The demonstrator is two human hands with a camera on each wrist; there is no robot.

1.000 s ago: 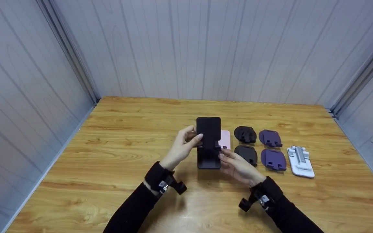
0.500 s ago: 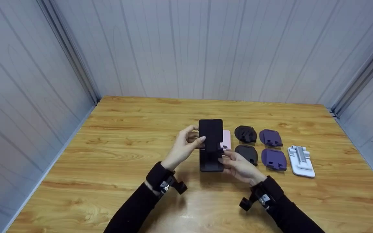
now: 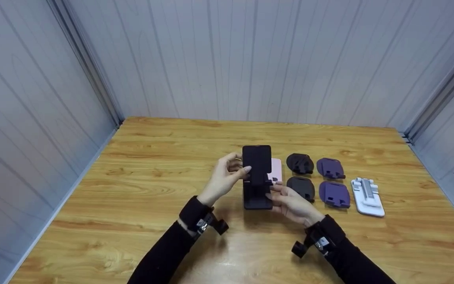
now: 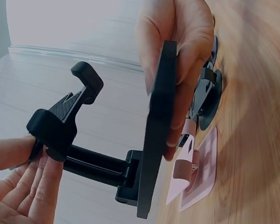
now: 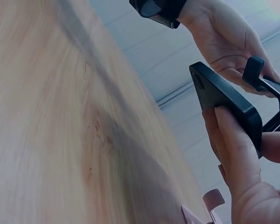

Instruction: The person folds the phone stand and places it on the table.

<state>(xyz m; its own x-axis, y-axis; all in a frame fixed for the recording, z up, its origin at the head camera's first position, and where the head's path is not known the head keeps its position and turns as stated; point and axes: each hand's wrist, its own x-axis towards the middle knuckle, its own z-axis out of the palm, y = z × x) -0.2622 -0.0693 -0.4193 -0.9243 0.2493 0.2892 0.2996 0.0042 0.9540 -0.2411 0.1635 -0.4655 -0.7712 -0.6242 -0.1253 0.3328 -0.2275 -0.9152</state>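
Note:
A black folding phone stand [image 3: 257, 159] is held up over the table, its post and hinge unfolded between top plate and base in the left wrist view. My left hand [image 3: 223, 177] pinches the top plate at its left edge, thumb in front and fingers behind. With thumb and fingers my right hand [image 3: 291, 202] grips the base [image 4: 155, 135] by its right side. In the left wrist view the hooked lips [image 4: 86, 77] of the top plate face away from the base. Just behind the held stand, a pink phone stand [image 3: 276, 170] is partly hidden.
To the right lie two black stands [image 3: 300, 163], two purple stands [image 3: 334, 194] and a white stand [image 3: 368, 197], folded on the wooden table [image 3: 132, 189]. Pale panel walls [image 3: 231, 59] enclose the back and sides.
The held stand has shifted slightly right and toward me, both hands moving along with it. Over the last half second it has stayed nearly still.

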